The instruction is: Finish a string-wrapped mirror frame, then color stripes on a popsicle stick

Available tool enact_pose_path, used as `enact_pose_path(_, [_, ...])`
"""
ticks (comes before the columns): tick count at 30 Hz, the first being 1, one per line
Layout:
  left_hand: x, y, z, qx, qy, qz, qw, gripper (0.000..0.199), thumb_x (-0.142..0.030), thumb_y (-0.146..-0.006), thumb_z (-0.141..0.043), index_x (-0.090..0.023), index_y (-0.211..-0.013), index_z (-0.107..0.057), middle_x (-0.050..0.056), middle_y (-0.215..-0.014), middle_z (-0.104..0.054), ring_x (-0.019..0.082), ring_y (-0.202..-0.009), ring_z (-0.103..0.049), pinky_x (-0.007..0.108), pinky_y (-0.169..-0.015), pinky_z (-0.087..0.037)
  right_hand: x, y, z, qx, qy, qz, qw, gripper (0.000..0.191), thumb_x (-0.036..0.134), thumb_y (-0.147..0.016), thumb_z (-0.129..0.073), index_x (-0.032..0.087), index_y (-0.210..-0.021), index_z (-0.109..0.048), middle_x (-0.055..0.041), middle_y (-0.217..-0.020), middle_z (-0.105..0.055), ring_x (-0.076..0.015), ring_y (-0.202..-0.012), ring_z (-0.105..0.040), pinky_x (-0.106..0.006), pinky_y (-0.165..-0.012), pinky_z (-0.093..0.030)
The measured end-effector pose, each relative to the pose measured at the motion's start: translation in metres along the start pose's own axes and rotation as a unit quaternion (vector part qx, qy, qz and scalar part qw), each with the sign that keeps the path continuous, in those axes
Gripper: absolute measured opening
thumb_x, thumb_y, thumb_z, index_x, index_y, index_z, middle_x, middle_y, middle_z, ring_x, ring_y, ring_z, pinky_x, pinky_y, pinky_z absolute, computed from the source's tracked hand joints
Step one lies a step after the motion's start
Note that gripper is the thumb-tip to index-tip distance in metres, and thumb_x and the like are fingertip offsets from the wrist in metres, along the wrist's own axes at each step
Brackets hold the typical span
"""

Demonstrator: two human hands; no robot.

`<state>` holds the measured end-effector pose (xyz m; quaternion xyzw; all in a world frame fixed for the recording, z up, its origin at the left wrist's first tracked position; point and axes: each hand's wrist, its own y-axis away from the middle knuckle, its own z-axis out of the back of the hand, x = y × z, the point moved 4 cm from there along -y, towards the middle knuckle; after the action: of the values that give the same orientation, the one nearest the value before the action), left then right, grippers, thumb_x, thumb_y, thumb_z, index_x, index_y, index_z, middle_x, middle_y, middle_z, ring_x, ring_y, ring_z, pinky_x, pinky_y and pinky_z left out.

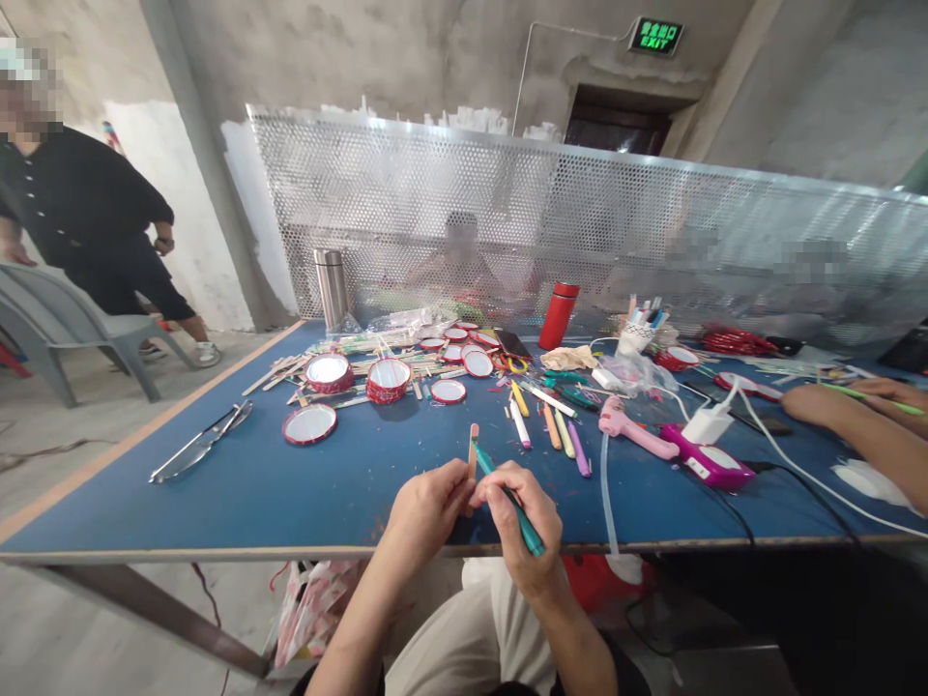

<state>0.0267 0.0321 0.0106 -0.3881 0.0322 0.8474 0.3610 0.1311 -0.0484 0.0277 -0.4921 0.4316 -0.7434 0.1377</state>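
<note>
Apparently, left hand (pixel 427 507) pinches craft stick (pixel 473 449), right hand (pixel 516 517) grips teal marker (pixel 535 541)

view: head-worn camera | facing: forward and down | over: long blue-topped worktable (pixel 108 493) | near: just above left hand (pixel 427 507), right hand (pixel 518 517)

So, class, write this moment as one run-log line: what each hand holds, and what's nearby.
left hand: wooden craft stick | right hand: teal marker | nearby: round red-rimmed mirror, blue table
</note>
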Motion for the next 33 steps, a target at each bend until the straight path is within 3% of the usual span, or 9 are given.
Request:
enact_pose_path(5, [0.0007, -0.0010, -0.0002, -0.005, -0.004, 0.007, 1.000, 0.026, -0.035, -0.088, -0.034, -0.023, -0.065, -0.037, -0.003, -0.060, -0.053, 0.012, -0.056, -0.045, 0.022, -0.057, -0.031, -0.0006, 0.0007, -0.0002, 0.000, 0.016, -0.006, 1.000, 0.014, 0.013, -0.091, -0.047, 0.020, -0.083, -0.057, 0.0005, -0.073, -0.058, -0.0127, -0.068, -0.057, -0.026, -0.065, -0.045])
enact_pose_path(11, [0.0008, -0.0010, -0.0013, 0.010, 0.012, 0.005, 1.000, 0.026, -0.033, -0.089, -0.035, -0.022, -0.066, -0.042, -0.001, -0.064, -0.060, 0.012, -0.059, -0.053, 0.021, -0.059, -0.035, -0.0042, 0.0038, 0.0032, -0.057, 0.018, -0.005, 0.998, 0.016, 0.015, -0.092, -0.046, 0.020, -0.081, -0.056, 0.0000, -0.071, -0.058, -0.0138, -0.068, -0.057, -0.027, -0.065, -0.046])
enact_pose_path(22, [0.0018, -0.0008, -0.0006, -0.015, -0.007, -0.005, 1.000, 0.027, -0.034, -0.088, -0.036, -0.022, -0.064, -0.041, -0.004, -0.060, -0.053, 0.011, -0.055, -0.045, 0.021, -0.056, -0.033, 0.0013, -0.0011, 0.0003, -0.002, 0.013, 0.005, 1.000, 0.014, 0.014, -0.092, -0.046, 0.020, -0.084, -0.057, 0.0000, -0.072, -0.059, -0.0135, -0.068, -0.058, -0.027, -0.066, -0.046])
enact_pose_path(30, [0.0025, -0.0003, -0.0007, -0.009, -0.001, -0.003, 1.000, 0.029, -0.034, -0.088, -0.038, -0.022, -0.063, -0.042, -0.003, -0.060, -0.055, 0.011, -0.055, -0.046, 0.021, -0.056, -0.032, -0.0036, 0.0040, 0.0014, -0.034, 0.006, 0.002, 0.999, 0.016, 0.013, -0.092, -0.045, 0.021, -0.083, -0.055, 0.0003, -0.071, -0.057, -0.0133, -0.067, -0.057, -0.027, -0.065, -0.046])
enact_pose_path(33, [0.0031, 0.0000, -0.0008, -0.018, -0.003, -0.004, 1.000, 0.029, -0.034, -0.089, -0.038, -0.022, -0.063, -0.045, -0.004, -0.060, -0.056, 0.011, -0.054, -0.045, 0.021, -0.055, -0.032, -0.0020, 0.0032, 0.0010, -0.019, 0.012, 0.006, 1.000, 0.015, 0.013, -0.092, -0.046, 0.021, -0.084, -0.056, 0.0000, -0.071, -0.058, -0.0135, -0.067, -0.058, -0.027, -0.064, -0.047])
